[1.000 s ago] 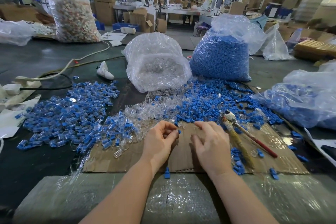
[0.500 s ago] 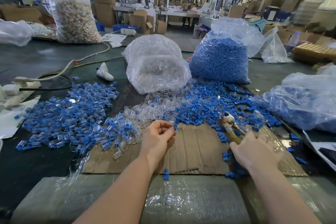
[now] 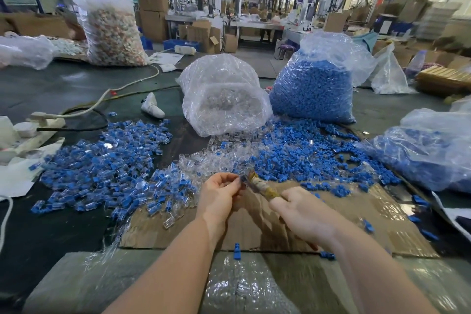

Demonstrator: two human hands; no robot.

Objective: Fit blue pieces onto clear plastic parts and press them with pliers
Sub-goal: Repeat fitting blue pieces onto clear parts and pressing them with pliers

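Our left hand point(image 3: 220, 192) pinches a small assembled part point(image 3: 239, 179) between curled fingertips, though it is too blurred for us to tell how squarely the blue piece sits on the clear one; our right hand point(image 3: 303, 214) is clenched round the wrapped handles of the pliers point(image 3: 260, 186), whose nose reaches up and leftward to meet the pinch, and we cannot tell whether the jaws are closed on the part yet.

The main risk, as we judge it, lies right at the pinch; the fingertips sit touching or just beside the nose of the tool, so a hard squeeze could nip skin instead of plastic. If the blue piece is seated crooked, the press could crack the clear shell or shoot the part out of the grip; it would then vanish among the loose blue pieces point(image 3: 300, 158) beyond the pliers or the clear parts point(image 3: 204, 160) just above the left hand, and be hard to tell from unpressed stock. A slipped part could also land in the finished heap point(image 3: 102, 168) well to the left of the grip, mixing an unpressed one in; the cardboard sheet point(image 3: 382, 211) beneath both hands is littered with strays, so a dropped piece has many places to hide.
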